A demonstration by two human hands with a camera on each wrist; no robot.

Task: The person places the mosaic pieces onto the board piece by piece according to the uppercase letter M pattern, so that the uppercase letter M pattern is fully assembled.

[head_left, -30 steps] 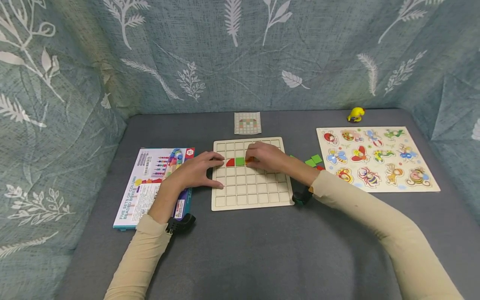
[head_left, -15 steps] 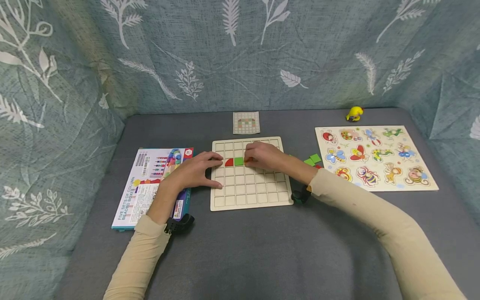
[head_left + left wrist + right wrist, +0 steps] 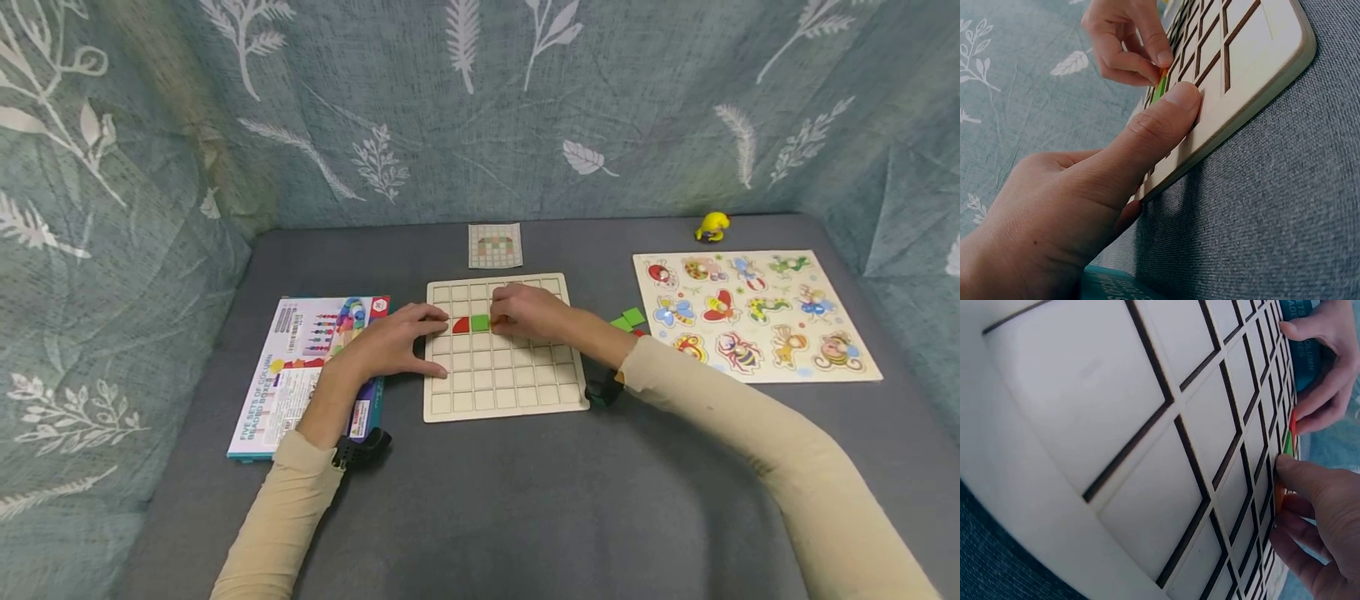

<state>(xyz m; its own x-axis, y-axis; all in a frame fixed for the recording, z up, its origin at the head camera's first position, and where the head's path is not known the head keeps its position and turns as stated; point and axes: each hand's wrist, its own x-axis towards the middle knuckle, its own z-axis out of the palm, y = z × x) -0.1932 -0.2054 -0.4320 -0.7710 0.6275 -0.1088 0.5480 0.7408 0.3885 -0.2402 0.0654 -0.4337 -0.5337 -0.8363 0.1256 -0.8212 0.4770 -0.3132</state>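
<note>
A pale wooden grid board (image 3: 487, 412) lies in the middle of the table. My left hand (image 3: 392, 340) rests on its left edge, fingers spread, thumb on top near the rim. In one row sit a red rounded tile (image 3: 461, 325) and, right beside it, a green square tile (image 3: 479, 322). Just right of the green one, my right hand (image 3: 531, 313) pinches an orange tile (image 3: 1279, 495) with thumb and fingertips, down at the board's surface. The orange tile's full shape is hidden by the fingers.
Loose green tiles (image 3: 628, 319) and a bit of red lie right of the board, partly behind the right wrist. A printed pattern card (image 3: 495, 247) lies behind. Left stands a flat box (image 3: 258, 408); right, an insect puzzle board (image 3: 757, 317) and a yellow toy (image 3: 712, 227).
Both hands stay in nearly the same place. The right fingers remain at the orange tile; the head view shifts slightly.
</note>
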